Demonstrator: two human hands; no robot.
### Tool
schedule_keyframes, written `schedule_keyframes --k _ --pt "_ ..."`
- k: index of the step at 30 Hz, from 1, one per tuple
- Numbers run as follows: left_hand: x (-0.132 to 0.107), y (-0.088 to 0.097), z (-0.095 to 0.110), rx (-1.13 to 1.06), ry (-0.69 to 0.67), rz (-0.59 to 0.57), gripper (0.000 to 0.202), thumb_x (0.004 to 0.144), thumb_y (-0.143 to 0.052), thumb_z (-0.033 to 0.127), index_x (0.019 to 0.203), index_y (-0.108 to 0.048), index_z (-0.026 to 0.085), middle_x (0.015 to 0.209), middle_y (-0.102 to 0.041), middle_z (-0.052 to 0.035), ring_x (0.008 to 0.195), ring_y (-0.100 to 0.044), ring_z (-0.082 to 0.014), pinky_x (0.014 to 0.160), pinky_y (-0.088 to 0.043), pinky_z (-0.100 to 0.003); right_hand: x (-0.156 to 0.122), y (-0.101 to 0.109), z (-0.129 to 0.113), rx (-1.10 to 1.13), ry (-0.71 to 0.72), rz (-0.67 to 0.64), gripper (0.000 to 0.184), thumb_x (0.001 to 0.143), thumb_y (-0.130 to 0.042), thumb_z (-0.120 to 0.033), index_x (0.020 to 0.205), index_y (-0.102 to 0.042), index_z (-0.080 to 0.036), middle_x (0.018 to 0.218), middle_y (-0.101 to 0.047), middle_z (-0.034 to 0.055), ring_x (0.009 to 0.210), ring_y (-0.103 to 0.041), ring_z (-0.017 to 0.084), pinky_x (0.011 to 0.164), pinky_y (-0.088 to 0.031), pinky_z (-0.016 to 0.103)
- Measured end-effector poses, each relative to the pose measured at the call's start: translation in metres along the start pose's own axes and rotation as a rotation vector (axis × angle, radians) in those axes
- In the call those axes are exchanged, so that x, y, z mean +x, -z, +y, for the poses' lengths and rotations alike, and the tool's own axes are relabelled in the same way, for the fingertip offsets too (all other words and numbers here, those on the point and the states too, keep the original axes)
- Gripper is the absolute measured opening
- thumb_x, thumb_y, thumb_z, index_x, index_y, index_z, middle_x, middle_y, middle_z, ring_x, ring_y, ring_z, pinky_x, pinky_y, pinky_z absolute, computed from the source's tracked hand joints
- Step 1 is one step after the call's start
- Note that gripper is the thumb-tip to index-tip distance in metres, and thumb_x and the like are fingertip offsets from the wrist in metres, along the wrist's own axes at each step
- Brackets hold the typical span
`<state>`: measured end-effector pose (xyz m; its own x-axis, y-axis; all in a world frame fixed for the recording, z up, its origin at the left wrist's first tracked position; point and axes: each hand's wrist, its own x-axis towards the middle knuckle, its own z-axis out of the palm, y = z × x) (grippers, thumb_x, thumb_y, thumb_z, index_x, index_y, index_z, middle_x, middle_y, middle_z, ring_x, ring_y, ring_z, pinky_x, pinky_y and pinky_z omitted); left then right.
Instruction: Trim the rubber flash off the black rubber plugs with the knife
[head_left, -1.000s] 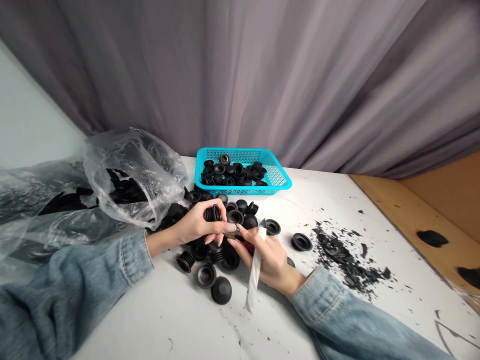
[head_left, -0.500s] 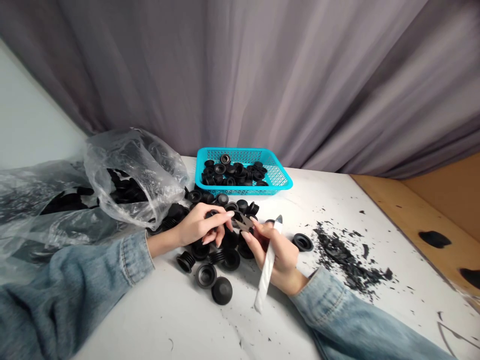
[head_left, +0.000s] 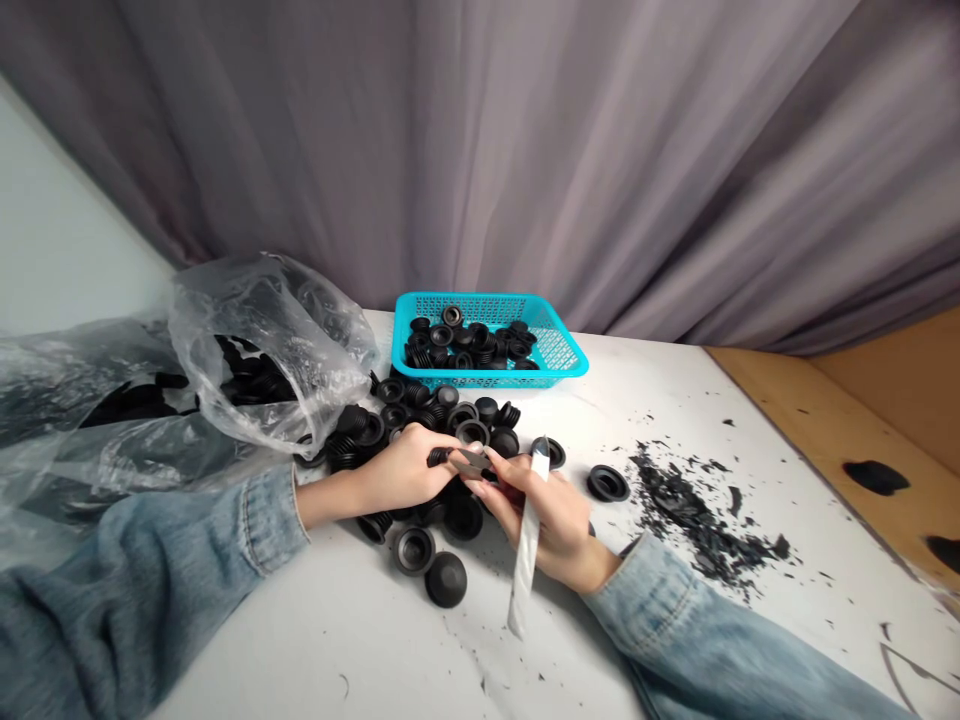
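Observation:
My left hand (head_left: 420, 463) is closed on a small black ribbed plug (head_left: 439, 456), mostly hidden by the fingers. My right hand (head_left: 551, 515) is closed around a thin metal blade (head_left: 471, 462), whose tip meets the plug at the left fingertips. A white-wrapped stick (head_left: 527, 555) with a dark pointed end lies across the right hand; whether it joins the blade I cannot tell. Beneath and around both hands lies a pile of black plugs (head_left: 414, 550), some ribbed side up, others showing a round cap.
Behind the pile stands a blue basket (head_left: 566, 360) holding several black plugs. A clear plastic bag (head_left: 330, 340) with black pieces lies at the left. Black scraps (head_left: 697, 510) are scattered on the white table (head_left: 360, 650) to the right. A grey curtain (head_left: 480, 150) hangs behind.
The hands have come closer together, the left fingers closing in around the plug. The blade now lies flatter against it, and the white stick's upper end has shifted slightly left.

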<state>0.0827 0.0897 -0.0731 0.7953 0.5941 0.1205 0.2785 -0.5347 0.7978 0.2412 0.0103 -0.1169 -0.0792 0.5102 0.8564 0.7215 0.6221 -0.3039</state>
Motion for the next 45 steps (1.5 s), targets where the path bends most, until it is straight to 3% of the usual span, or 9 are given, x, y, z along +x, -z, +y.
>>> schedule_keyframes --k 4,16,30,45 --pt "-0.0009 -0.0015 -0.0036 0.016 -0.031 -0.027 0.019 0.076 -0.042 0.013 0.057 -0.046 0.013 0.054 -0.046 0.0045 0.053 -0.038 -0.0073 0.051 -0.031 -0.017 -0.0004 0.0000 0.0015 0.014 0.060 -0.028 0.019 0.085 -0.057 -0.015 0.104 -0.056 -0.012 0.067 -0.062 0.0028 0.054 -0.058 0.011 0.051 -0.051 0.020" --pt "0.0045 0.0065 -0.0039 0.009 -0.036 -0.181 0.015 0.075 -0.041 0.014 0.064 -0.052 0.012 0.058 -0.049 0.0032 0.056 -0.041 -0.0079 0.055 -0.032 -0.018 0.0002 -0.0007 0.0038 0.035 0.122 -0.026 0.030 0.082 -0.060 -0.008 0.111 -0.054 -0.010 0.067 -0.064 0.0058 0.056 -0.060 0.014 0.048 -0.051 0.024" --pt "0.0047 0.0069 -0.0047 -0.009 -0.052 -0.195 0.012 0.071 -0.040 0.011 0.059 -0.043 0.014 0.055 -0.041 0.0052 0.054 -0.035 -0.0069 0.053 -0.029 -0.018 -0.0031 -0.0003 0.0048 0.034 0.129 -0.034 0.037 0.081 -0.061 -0.008 0.117 -0.053 -0.011 0.072 -0.066 0.0074 0.059 -0.062 0.015 0.049 -0.053 0.025" --pt "0.0041 0.0056 -0.0043 -0.012 -0.064 -0.169 0.014 0.074 -0.040 0.011 0.060 -0.043 0.014 0.055 -0.039 0.0059 0.053 -0.033 -0.0065 0.052 -0.028 -0.018 -0.0030 -0.0002 0.0019 -0.013 0.098 -0.054 0.028 0.082 -0.061 -0.010 0.110 -0.056 -0.013 0.069 -0.064 0.0036 0.056 -0.060 0.011 0.047 -0.050 0.022"
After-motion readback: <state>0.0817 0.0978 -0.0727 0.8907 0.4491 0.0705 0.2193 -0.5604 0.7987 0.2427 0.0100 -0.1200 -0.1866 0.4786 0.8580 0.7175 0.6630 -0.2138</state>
